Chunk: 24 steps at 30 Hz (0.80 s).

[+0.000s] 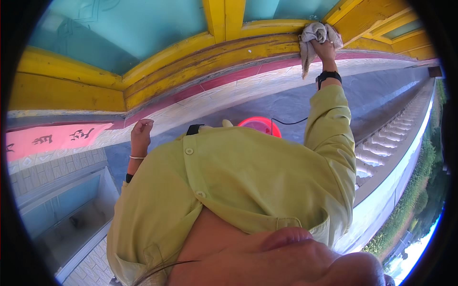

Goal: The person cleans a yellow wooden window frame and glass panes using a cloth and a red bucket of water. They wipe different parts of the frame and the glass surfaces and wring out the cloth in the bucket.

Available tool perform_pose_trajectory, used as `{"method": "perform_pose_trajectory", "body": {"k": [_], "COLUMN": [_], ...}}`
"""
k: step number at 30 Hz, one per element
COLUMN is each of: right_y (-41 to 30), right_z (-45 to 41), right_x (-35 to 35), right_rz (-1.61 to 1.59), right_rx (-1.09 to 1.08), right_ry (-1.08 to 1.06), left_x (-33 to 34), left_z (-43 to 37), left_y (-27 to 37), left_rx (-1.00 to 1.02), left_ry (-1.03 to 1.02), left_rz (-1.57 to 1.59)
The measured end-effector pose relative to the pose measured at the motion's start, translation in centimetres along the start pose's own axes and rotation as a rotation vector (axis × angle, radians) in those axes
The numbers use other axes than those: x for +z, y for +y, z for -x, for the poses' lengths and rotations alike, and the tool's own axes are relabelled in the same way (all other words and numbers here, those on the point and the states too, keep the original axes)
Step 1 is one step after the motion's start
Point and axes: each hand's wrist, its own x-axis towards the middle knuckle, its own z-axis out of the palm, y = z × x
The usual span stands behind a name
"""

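Observation:
My right hand (323, 50) grips a bunched grey cloth (316, 34) and presses it against the yellow-painted window frame (264, 44), near where a thick upright meets the bottom rail. One end of the cloth hangs below the rail. A black band circles that wrist. Lower on the other side, my left hand (141, 130) hangs in front of the tiled wall (186, 107) with its fingers curled in, and I see nothing in it. Frosted blue-green glass panes (161, 28) fill the frame above.
Beyond my shirt, a red plastic bucket (261, 125), partly hidden, stands on the grey floor (286, 96). A white balustrade (386, 139) runs along the right. Pink paper with writing (53, 139) hangs on the left wall, above another window opening (71, 211).

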Motion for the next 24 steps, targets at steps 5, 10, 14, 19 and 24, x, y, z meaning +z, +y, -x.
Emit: {"method": "perform_pose_trajectory", "body": {"k": [5, 10, 14, 19, 24], "right_y": [-6.6, -17.8, -24.3, -21.0, -9.3], "right_z": [2.8, 9.9, 15.0, 19.1, 10.1], "right_x": [1.8, 3.3, 3.0, -2.5, -8.6], "right_rz": [0.136, -0.072, -0.388, -0.600, -0.631], "right_rx": [0.049, -0.316, -0.573, -0.571, 0.006], "right_ry": [-0.166, 0.095, -0.173, -0.389, 0.137], "left_x": [-0.4, 0.8, 2.3, 2.2, 0.9], "left_z": [1.1, -1.3, -3.1, -4.0, -3.2], "left_y": [0.2, 1.0, 1.5, 1.2, 1.0], "left_rx": [-0.121, -0.080, -0.021, 0.046, -0.083], "left_ry": [0.042, -0.024, -0.119, -0.140, -0.104], "left_rz": [0.003, -0.020, -0.001, -0.012, 0.010]}}
